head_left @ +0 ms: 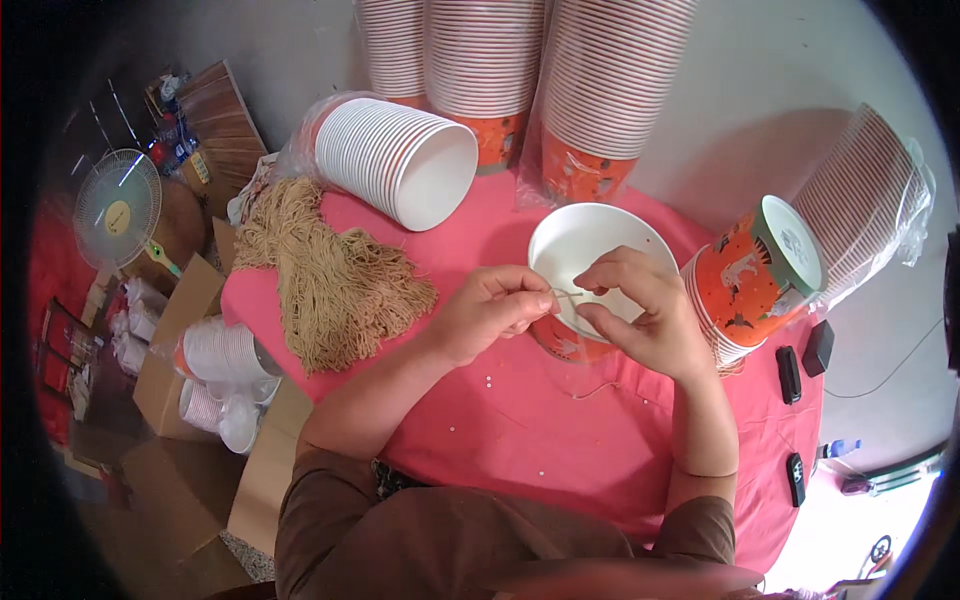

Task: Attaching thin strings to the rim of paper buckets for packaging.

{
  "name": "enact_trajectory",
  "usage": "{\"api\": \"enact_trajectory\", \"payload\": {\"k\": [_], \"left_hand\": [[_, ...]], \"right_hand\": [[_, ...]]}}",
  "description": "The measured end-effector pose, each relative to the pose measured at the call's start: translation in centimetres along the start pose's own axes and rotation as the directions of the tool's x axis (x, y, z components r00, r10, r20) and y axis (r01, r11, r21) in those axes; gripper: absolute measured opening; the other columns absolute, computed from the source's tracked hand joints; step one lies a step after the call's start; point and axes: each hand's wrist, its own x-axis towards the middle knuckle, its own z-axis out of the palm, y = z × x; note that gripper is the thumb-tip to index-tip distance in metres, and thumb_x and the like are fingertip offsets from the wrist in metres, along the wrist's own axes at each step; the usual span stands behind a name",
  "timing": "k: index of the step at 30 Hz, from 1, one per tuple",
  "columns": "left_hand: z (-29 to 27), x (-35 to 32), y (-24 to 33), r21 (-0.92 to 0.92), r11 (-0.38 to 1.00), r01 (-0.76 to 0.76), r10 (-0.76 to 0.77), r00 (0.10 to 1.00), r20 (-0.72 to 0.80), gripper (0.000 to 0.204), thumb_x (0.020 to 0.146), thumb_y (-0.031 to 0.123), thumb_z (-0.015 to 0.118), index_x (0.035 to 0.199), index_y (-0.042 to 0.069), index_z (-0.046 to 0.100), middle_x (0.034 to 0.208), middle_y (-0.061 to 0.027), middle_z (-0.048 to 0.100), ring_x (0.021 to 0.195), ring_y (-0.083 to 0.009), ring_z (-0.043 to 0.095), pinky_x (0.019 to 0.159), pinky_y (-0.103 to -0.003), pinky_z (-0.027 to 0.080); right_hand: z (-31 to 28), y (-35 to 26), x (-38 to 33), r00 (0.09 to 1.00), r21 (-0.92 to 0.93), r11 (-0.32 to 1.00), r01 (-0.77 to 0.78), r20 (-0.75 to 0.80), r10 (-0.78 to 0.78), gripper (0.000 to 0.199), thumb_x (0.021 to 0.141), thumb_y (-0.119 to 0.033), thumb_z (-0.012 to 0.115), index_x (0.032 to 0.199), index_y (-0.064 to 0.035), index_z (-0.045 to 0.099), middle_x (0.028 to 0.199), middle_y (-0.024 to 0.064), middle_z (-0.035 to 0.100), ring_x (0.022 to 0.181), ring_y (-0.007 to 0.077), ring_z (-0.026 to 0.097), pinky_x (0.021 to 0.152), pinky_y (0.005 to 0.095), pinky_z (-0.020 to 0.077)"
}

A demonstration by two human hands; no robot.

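An orange paper bucket with a white inside stands on the pink table. At its near rim my left hand and my right hand pinch the two ends of a thin tan string between fingertips. The string crosses the rim between both hands. My right hand partly hides the bucket's rim.
A bundle of tan strings lies on the left of the table. Stacks of buckets stand at the back, lie on their side and at the right. Black remotes lie near the right edge. Cardboard boxes and a fan sit at left.
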Motion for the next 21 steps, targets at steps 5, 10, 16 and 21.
{"api": "enact_trajectory", "payload": {"k": [5,10,16,21], "left_hand": [[-0.2,0.0,-0.2,0.022,1.000,-0.006,0.005,1.000,0.020,0.015,0.096,0.014,0.059,0.098,0.002,0.066,0.070,0.0063,0.050,0.059,-0.0010,0.038,0.050,-0.019,0.029],[0.2,0.0,0.4,0.039,0.999,0.007,-0.008,0.999,0.034,0.015,0.097,0.014,0.059,0.100,0.001,0.066,0.073,0.0052,0.054,0.063,-0.0012,0.044,0.053,-0.019,0.035],[0.0,-0.5,0.8,0.308,0.941,-0.140,0.153,0.988,-0.020,0.016,0.093,0.005,0.063,0.107,-0.002,0.063,0.089,-0.0022,0.065,0.080,-0.0051,0.058,0.069,-0.020,0.048],[-0.1,-0.7,0.8,0.284,0.951,-0.121,0.140,0.989,-0.045,0.015,0.093,0.007,0.064,0.105,0.000,0.063,0.086,0.0001,0.064,0.077,-0.0044,0.057,0.067,-0.019,0.047]], "right_hand": [[0.7,0.7,-0.2,0.999,-0.069,0.996,0.050,-0.017,-0.051,0.018,0.074,-0.001,0.073,0.091,-0.0019,0.066,0.084,0.0135,0.065,0.077,0.0318,0.065,0.067,0.0396,0.0514],[0.6,0.8,-0.1,0.996,-0.096,0.992,0.082,-0.022,-0.084,0.015,0.074,0.000,0.072,0.088,-0.0021,0.066,0.080,0.0131,0.065,0.076,0.0316,0.064,0.065,0.0402,0.0503],[-0.8,0.4,-0.3,0.998,-0.038,0.999,-0.002,-0.070,-0.001,0.010,0.077,0.001,0.071,0.085,-0.0014,0.065,0.080,0.0117,0.066,0.075,0.0296,0.065,0.067,0.0376,0.0492],[-1.6,0.0,-0.5,0.999,-0.073,0.997,-0.011,-0.046,0.007,0.010,0.079,0.004,0.071,0.087,0.0012,0.066,0.083,0.0109,0.067,0.078,0.0241,0.065,0.069,0.0331,0.0499]]}}
